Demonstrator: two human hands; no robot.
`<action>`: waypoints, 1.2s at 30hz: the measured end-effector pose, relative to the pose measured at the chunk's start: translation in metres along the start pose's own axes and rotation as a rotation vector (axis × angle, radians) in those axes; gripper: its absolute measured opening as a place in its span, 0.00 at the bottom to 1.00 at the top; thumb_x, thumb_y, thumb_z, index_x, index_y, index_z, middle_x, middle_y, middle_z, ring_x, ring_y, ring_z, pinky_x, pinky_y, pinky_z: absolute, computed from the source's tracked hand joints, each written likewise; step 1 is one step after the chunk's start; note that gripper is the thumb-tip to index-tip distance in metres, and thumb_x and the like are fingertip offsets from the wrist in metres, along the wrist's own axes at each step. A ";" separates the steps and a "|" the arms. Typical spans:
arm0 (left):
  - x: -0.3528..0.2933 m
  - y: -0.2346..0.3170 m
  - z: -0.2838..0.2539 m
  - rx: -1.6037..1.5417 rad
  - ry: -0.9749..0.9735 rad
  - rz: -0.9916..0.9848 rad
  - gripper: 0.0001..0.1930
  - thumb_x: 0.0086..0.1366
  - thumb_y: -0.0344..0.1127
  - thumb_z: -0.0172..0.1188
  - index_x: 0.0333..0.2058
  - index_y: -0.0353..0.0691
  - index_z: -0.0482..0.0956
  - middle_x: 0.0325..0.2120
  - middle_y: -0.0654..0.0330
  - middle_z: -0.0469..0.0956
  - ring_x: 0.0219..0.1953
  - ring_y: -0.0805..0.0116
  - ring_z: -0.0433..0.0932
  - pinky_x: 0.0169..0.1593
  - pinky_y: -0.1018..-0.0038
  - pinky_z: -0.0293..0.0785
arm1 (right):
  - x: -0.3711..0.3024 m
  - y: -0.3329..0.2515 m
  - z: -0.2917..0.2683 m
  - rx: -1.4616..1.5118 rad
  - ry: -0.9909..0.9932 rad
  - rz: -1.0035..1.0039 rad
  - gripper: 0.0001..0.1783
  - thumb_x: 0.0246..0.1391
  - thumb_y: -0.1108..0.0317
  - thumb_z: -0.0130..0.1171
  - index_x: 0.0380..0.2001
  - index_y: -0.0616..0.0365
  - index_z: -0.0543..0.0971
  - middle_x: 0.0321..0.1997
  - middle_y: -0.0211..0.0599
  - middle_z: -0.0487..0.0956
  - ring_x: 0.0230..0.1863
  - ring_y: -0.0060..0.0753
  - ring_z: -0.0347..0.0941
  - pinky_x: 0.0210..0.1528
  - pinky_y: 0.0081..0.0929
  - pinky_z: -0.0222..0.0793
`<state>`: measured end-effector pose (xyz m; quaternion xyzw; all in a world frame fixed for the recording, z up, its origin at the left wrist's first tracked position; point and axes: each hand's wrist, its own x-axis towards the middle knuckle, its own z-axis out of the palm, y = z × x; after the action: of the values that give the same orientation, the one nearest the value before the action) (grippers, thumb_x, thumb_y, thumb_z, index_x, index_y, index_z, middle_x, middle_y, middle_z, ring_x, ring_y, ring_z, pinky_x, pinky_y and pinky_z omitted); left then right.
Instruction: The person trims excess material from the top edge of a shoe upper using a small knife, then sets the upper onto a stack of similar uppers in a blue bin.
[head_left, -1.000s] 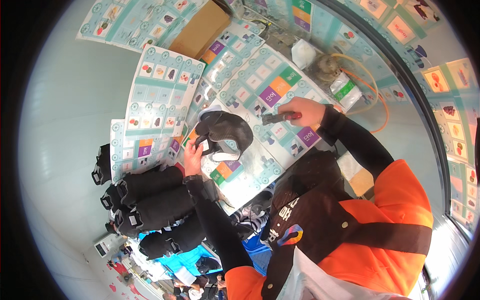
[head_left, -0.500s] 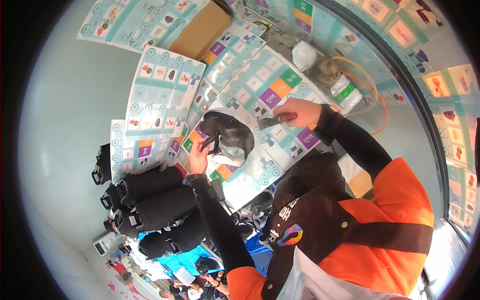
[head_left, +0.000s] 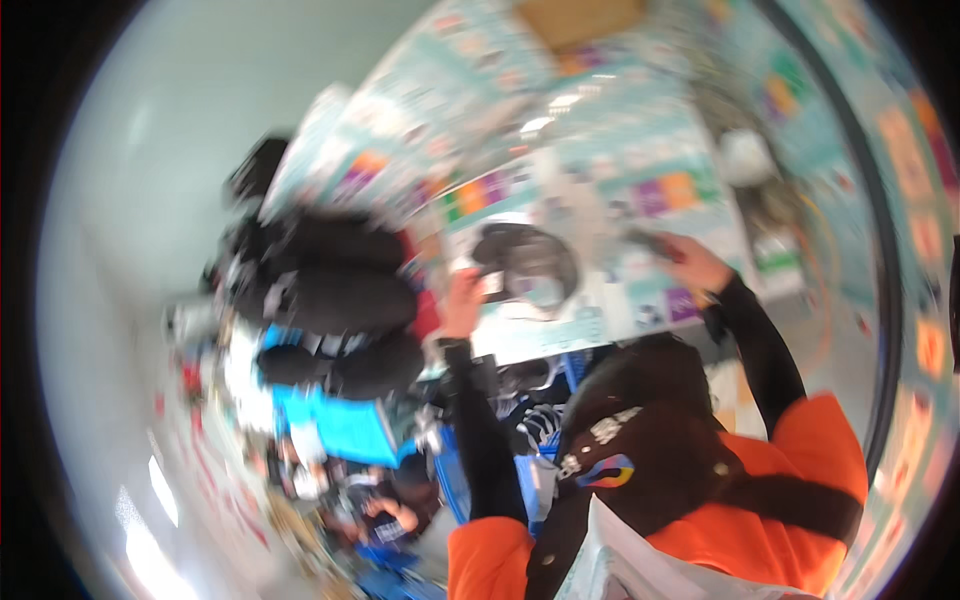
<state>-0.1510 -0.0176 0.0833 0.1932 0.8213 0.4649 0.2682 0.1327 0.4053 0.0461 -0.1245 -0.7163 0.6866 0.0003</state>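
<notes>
A black cap [head_left: 530, 265] with a pale patch lies on the covered worktable [head_left: 525, 345] in front of me. My left hand [head_left: 464, 303] is at the cap's left edge, its fingers closed around that edge, though motion smears them. On the right, over the table, my right hand [head_left: 697, 263] grips a brush [head_left: 650, 242] whose dark bristles point left toward the cap. The brush is apart from the cap. Blur hides the fine detail of both.
Stacks of black caps [head_left: 345, 295] stand left of the table, near a bright blue surface [head_left: 340, 425]. A white bundle [head_left: 747, 158] sits at the far right. Other people [head_left: 390, 510] are at lower left. Printed sheets cover table and walls.
My view has swung, so the table and both hands appear farther right and the picture is blurred. The left hand stays at the cap; the right hand keeps the brush.
</notes>
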 end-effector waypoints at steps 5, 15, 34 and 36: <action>-0.118 -0.074 0.042 0.151 0.282 -0.239 0.18 0.68 0.42 0.68 0.49 0.38 0.76 0.34 0.63 0.76 0.36 0.72 0.76 0.42 0.69 0.78 | 0.005 0.140 -0.044 -0.681 0.175 0.093 0.34 0.51 0.74 0.65 0.63 0.65 0.71 0.55 0.61 0.77 0.59 0.62 0.74 0.59 0.46 0.71; -0.385 -0.146 -0.175 0.842 1.101 -0.655 0.20 0.56 0.49 0.72 0.42 0.44 0.82 0.38 0.53 0.83 0.41 0.50 0.84 0.46 0.55 0.80 | 0.053 0.116 0.002 -0.945 0.042 0.081 0.21 0.49 0.73 0.64 0.48 0.67 0.80 0.49 0.60 0.78 0.56 0.65 0.72 0.61 0.52 0.68; -0.228 -0.027 -0.263 1.133 0.963 0.050 0.16 0.54 0.44 0.74 0.38 0.42 0.86 0.57 0.59 0.74 0.66 0.48 0.66 0.68 0.38 0.58 | -0.016 0.019 0.102 -0.979 0.074 0.042 0.17 0.50 0.69 0.66 0.45 0.62 0.82 0.49 0.55 0.80 0.53 0.60 0.76 0.60 0.45 0.71; -0.232 -0.030 -0.269 1.130 0.972 0.090 0.14 0.56 0.41 0.73 0.37 0.40 0.85 0.55 0.59 0.75 0.65 0.48 0.67 0.67 0.42 0.63 | -0.021 0.015 0.099 -0.938 0.077 -0.006 0.16 0.51 0.70 0.66 0.44 0.63 0.81 0.47 0.54 0.80 0.53 0.60 0.76 0.59 0.46 0.72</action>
<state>-0.1385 -0.3419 0.2318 0.1080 0.9524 0.0153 -0.2845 0.1383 0.3049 0.0295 -0.1345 -0.9490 0.2837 -0.0276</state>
